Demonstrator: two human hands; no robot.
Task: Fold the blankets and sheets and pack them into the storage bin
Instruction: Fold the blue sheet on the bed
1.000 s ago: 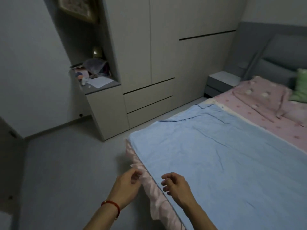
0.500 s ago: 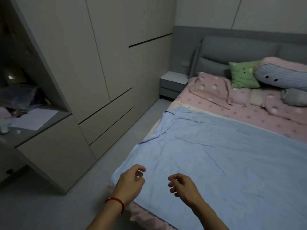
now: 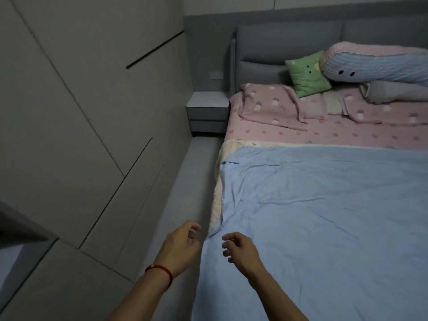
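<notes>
The blue sheet (image 3: 324,216) is lying spread flat over the near part of the bed (image 3: 199,181), most likely so its edges can be found and brought together for a first fold. It is covering a cream layer (image 3: 217,195) that is showing only as a strip along the sheet's left edge and far-left corner. Beyond the sheet's far edge, the pink sheet (image 3: 301,133) is lying bare, with a crumpled pink blanket (image 3: 273,105) on it; the green cushion (image 3: 308,75) and the long pillow (image 3: 370,63) are resting farther still, against the headboard.

Both hands are hovering at the sheet's left edge. The left hand (image 3: 180,249) is hanging just off that edge, over the bed's grey side, its fingers (image 3: 193,228) loosely curled and holding nothing. The right hand (image 3: 240,251) is floating above the sheet just inside the edge, its fingers (image 3: 228,238) also loosely curled and empty. Neither is plainly touching the cloth. That pairing, one hand on each side of the hem, suggests they are readying to pinch the edge.

No folding seems done yet, and no storage bin is showing, so the task is looking near its start.
</notes>
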